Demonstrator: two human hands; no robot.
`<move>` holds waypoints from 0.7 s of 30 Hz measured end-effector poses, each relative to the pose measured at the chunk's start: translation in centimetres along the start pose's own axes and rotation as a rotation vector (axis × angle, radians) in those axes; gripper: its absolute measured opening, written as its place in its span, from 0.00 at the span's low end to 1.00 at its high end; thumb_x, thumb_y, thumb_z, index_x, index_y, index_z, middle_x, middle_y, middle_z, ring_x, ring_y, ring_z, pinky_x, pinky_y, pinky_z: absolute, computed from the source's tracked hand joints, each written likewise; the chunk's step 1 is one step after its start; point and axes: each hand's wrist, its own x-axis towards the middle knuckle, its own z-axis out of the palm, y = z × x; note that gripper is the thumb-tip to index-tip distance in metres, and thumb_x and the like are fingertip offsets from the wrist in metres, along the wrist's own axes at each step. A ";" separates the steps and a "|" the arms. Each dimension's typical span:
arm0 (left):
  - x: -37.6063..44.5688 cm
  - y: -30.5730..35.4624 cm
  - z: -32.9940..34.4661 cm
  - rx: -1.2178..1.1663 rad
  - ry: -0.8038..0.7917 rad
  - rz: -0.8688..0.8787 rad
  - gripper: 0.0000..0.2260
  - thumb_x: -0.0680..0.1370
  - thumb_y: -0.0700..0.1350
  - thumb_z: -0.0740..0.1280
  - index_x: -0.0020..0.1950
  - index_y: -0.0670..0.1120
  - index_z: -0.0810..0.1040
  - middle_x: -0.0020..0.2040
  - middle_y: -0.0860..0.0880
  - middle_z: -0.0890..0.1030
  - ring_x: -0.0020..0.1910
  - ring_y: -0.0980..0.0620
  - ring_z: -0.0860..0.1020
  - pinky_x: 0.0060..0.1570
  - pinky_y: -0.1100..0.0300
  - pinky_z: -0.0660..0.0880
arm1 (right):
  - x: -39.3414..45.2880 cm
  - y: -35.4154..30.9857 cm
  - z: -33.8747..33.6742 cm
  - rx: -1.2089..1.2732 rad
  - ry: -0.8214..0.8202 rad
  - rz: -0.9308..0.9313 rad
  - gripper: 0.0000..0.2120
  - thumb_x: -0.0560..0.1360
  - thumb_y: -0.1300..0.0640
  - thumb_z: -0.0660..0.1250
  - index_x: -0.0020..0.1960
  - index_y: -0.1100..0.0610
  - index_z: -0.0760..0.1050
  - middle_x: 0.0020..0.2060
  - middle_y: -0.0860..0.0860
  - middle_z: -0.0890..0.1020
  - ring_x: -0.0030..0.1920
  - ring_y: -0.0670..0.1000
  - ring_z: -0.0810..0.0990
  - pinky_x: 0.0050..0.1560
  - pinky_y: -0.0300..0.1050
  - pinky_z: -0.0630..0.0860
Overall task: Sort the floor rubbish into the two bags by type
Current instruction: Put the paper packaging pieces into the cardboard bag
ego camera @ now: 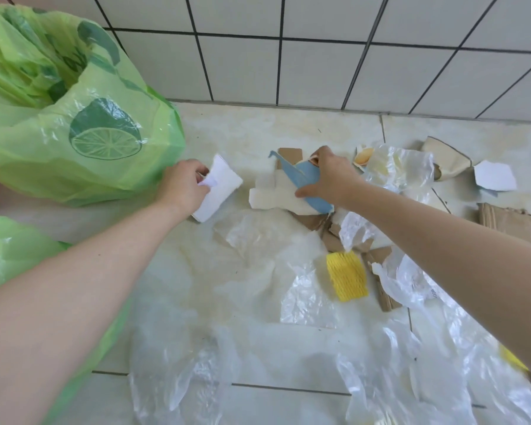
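My left hand (183, 184) grips a white piece of card (219, 190) just right of the large green bag (74, 124) with a lime print. My right hand (328, 176) pinches a blue and white torn carton piece (301, 182) lying on brown cardboard scraps (325, 231). A second green bag (10, 253) shows at the left edge under my left forearm. Clear plastic bags (307, 296) lie spread over the floor tiles in front of me.
A yellow foam net (347, 276) lies among the plastic. More torn card (448, 159), a white scrap (494, 176) and corrugated cardboard (515, 225) lie at the right. A white tiled wall (319, 62) closes the far side.
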 end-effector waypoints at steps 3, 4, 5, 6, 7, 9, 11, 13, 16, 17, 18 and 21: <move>0.9 1.5 -0.6 -0.148 0.062 -0.075 0.07 0.74 0.39 0.69 0.50 0.37 0.81 0.41 0.43 0.79 0.41 0.46 0.75 0.42 0.60 0.68 | -0.2 0.1 -1.5 0.081 0.096 0.022 0.26 0.67 0.46 0.76 0.54 0.59 0.67 0.41 0.50 0.70 0.40 0.50 0.70 0.36 0.42 0.65; 1.2 2.2 -0.5 -0.206 0.057 -0.097 0.06 0.74 0.38 0.69 0.49 0.38 0.81 0.41 0.44 0.78 0.40 0.47 0.73 0.42 0.60 0.68 | -0.3 0.3 -2.0 0.103 0.129 0.030 0.22 0.67 0.46 0.75 0.46 0.57 0.66 0.37 0.49 0.68 0.35 0.48 0.67 0.32 0.41 0.62; 1.3 3.0 -0.4 -0.262 0.042 -0.117 0.05 0.74 0.38 0.69 0.48 0.39 0.81 0.41 0.45 0.77 0.40 0.48 0.73 0.42 0.60 0.68 | -0.4 0.6 -2.5 0.133 0.152 0.043 0.22 0.68 0.47 0.75 0.39 0.55 0.63 0.33 0.48 0.64 0.32 0.47 0.63 0.30 0.40 0.58; 1.5 3.8 -0.2 -0.316 0.026 -0.132 0.04 0.74 0.38 0.69 0.47 0.41 0.81 0.41 0.45 0.78 0.40 0.48 0.73 0.42 0.60 0.68 | -0.6 0.9 -2.9 0.151 0.165 0.050 0.24 0.68 0.47 0.75 0.35 0.55 0.59 0.31 0.48 0.62 0.30 0.47 0.61 0.29 0.40 0.56; 1.6 4.7 0.2 -0.373 0.008 -0.157 0.02 0.74 0.39 0.70 0.46 0.42 0.80 0.42 0.45 0.78 0.40 0.48 0.73 0.42 0.59 0.69 | -0.7 1.3 -3.2 0.147 0.170 0.053 0.25 0.68 0.47 0.75 0.34 0.54 0.58 0.31 0.49 0.61 0.30 0.48 0.60 0.29 0.41 0.56; 1.8 6.1 1.2 -0.477 -0.034 -0.215 0.02 0.74 0.41 0.70 0.41 0.44 0.79 0.42 0.46 0.79 0.40 0.48 0.74 0.42 0.58 0.71 | -0.9 2.2 -3.7 0.106 0.183 0.064 0.25 0.68 0.47 0.74 0.33 0.55 0.58 0.30 0.49 0.62 0.30 0.49 0.61 0.28 0.41 0.57; 2.0 7.4 2.5 -0.542 -0.094 -0.269 0.05 0.74 0.41 0.69 0.39 0.45 0.77 0.42 0.45 0.79 0.40 0.47 0.75 0.41 0.58 0.71 | -1.2 3.3 -4.1 0.117 0.222 0.098 0.25 0.69 0.47 0.73 0.33 0.55 0.57 0.30 0.49 0.62 0.30 0.48 0.60 0.28 0.41 0.56; 2.2 8.6 3.8 -0.560 -0.145 -0.302 0.06 0.74 0.42 0.69 0.39 0.43 0.76 0.43 0.43 0.79 0.41 0.46 0.77 0.42 0.57 0.71 | -1.6 4.5 -4.6 0.207 0.273 0.164 0.24 0.70 0.48 0.72 0.33 0.54 0.58 0.31 0.48 0.61 0.29 0.47 0.60 0.28 0.41 0.56; 2.6 10.7 5.7 -0.541 -0.170 -0.314 0.10 0.72 0.42 0.69 0.33 0.44 0.72 0.38 0.45 0.77 0.40 0.46 0.75 0.43 0.58 0.71 | -2.2 6.1 -5.3 0.275 0.302 0.276 0.20 0.71 0.46 0.71 0.36 0.54 0.61 0.32 0.48 0.65 0.30 0.46 0.63 0.28 0.40 0.59; 2.7 11.5 6.4 -0.518 -0.174 -0.315 0.11 0.72 0.42 0.69 0.32 0.45 0.71 0.35 0.46 0.75 0.40 0.46 0.74 0.41 0.59 0.70 | -2.3 6.6 -5.4 0.286 0.299 0.299 0.20 0.71 0.46 0.71 0.37 0.54 0.63 0.33 0.48 0.67 0.31 0.46 0.66 0.28 0.40 0.61; 2.8 12.2 7.1 -0.482 -0.175 -0.313 0.13 0.73 0.42 0.69 0.30 0.45 0.70 0.34 0.47 0.74 0.39 0.45 0.73 0.39 0.60 0.69 | -2.4 7.1 -5.4 0.307 0.295 0.314 0.19 0.71 0.45 0.71 0.38 0.55 0.64 0.35 0.49 0.70 0.32 0.47 0.70 0.29 0.41 0.65; 2.7 13.8 8.8 -0.307 -0.160 -0.271 0.15 0.72 0.44 0.68 0.28 0.48 0.67 0.39 0.46 0.75 0.49 0.41 0.77 0.40 0.59 0.66 | -2.6 8.5 -5.3 0.428 0.318 0.353 0.20 0.70 0.44 0.72 0.46 0.60 0.71 0.47 0.57 0.80 0.44 0.56 0.81 0.44 0.54 0.80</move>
